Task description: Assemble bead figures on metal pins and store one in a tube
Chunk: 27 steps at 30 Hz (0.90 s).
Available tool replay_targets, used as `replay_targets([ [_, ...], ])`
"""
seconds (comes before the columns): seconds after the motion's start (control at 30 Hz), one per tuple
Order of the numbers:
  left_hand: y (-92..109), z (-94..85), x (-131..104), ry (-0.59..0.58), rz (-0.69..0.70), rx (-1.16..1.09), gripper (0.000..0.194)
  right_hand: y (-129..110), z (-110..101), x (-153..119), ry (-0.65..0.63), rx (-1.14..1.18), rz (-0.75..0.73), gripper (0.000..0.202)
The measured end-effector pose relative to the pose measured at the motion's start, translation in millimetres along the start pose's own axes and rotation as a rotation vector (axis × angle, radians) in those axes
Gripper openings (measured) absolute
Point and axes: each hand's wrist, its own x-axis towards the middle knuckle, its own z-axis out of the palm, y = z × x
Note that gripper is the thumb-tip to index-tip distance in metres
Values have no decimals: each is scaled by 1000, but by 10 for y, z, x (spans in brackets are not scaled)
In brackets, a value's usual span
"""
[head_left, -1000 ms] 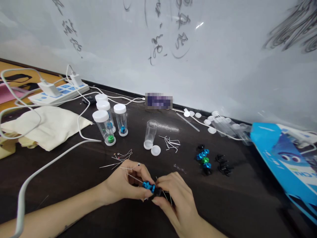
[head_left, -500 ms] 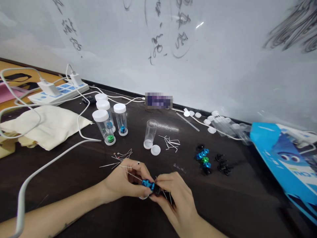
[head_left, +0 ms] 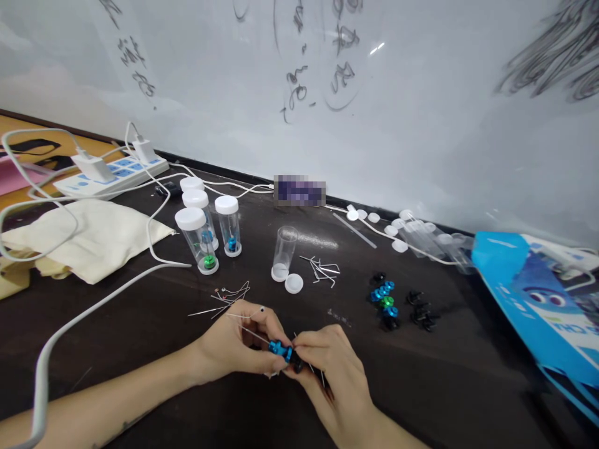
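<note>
My left hand [head_left: 250,340] is closed, pinching a small, shiny blue spool-shaped part [head_left: 279,349] between thumb and fingertips. A thin metal rod [head_left: 256,335] runs from the blue part back into the palm, and a bent wire [head_left: 246,315] with a small tip lies across the fingers. Against the other end of the blue part sits a small black piece [head_left: 296,362], gripped by the fingertips of my right hand [head_left: 330,368]. Thin metal rods stick out below the right fingers. Where the two parts meet is partly covered by my fingers.
Capped clear tubes [head_left: 229,226] stand left; an uncapped tube [head_left: 283,252] and white cap [head_left: 294,284] stand ahead. Bent rods [head_left: 321,270], blue and green parts [head_left: 386,302], black pieces [head_left: 422,312] lie right. A white cable [head_left: 60,340] crosses the left; a blue bag [head_left: 519,293] is right.
The black piece and the right fingertips have shifted very slightly against the blue part. Both hands keep their hold, and the things on the table stay in place.
</note>
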Motion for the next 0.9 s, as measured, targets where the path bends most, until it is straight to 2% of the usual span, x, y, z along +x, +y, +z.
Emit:
replay_targets([
  [0.07,2,4,-2,-12,-1,-5,18,-8,-12,16,-12,21,14,6],
  [0.2,-1,8,-19,-32,-5,5,19,-20,-31,51,-45,31,36,24],
  [0.3,1,2,-19,-3,-1,20,20,-10,-15,39,-12,10,26,6],
  [0.33,3,0,-14,7,-1,18,20,-5,-6,30,7,3,17,6],
  [0.43,5,-4,3,7,0,2,19,5,9,13,29,-6,-6,19],
  [0.6,17,2,1,4,-23,-35,18,-4,-1,24,10,0,1,17],
  [0.77,53,19,-14,29,-128,-120,20,9,5,-13,58,-11,-45,25],
  [0.9,48,22,2,30,-149,-156,23,26,17,-44,84,-3,-54,29],
])
